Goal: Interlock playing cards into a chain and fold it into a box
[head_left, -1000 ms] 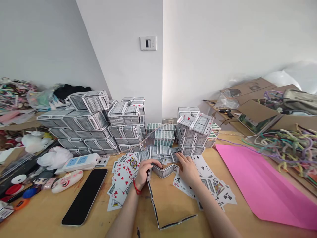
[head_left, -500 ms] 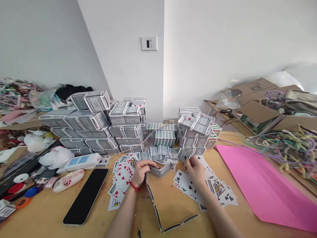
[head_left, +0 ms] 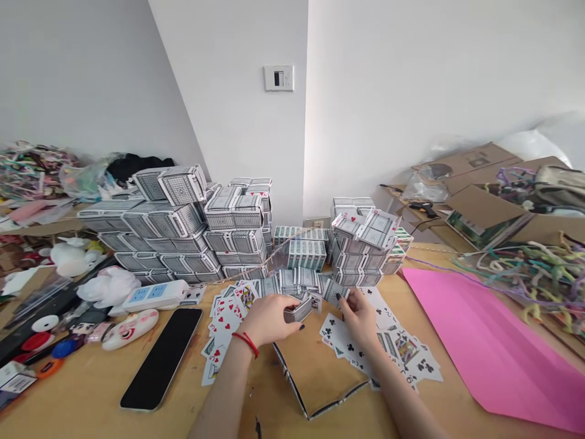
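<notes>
My left hand (head_left: pixel 269 318), a red string on its wrist, is closed around a small folded piece of playing cards (head_left: pixel 298 311), grey patterned side showing. Between the thumb and fingers of my right hand (head_left: pixel 359 318) is a playing card (head_left: pixel 333 292), its patterned back up. Under my wrists a thin dark-edged strip of joined cards (head_left: pixel 292 385) stands on edge, bent at a corner. Loose heart cards (head_left: pixel 226 320) lie face up left of my left hand; club cards (head_left: pixel 340 334) lie beneath and beside my right hand. More face-down cards (head_left: pixel 292 280) lie beyond both hands.
Stacked blocks folded from cards rise at the left (head_left: pixel 164 221) and right (head_left: pixel 359 256), with green-white card boxes (head_left: pixel 307 253) between. A black phone (head_left: pixel 162 360) and a white power strip (head_left: pixel 155 296) lie left. Pink paper (head_left: pixel 484 347) and pipe cleaners (head_left: pixel 530 268) are right.
My left hand has left the upright strip's end and moved right with the folded piece, turning it. My right hand keeps its card. The strip has shifted slightly right.
</notes>
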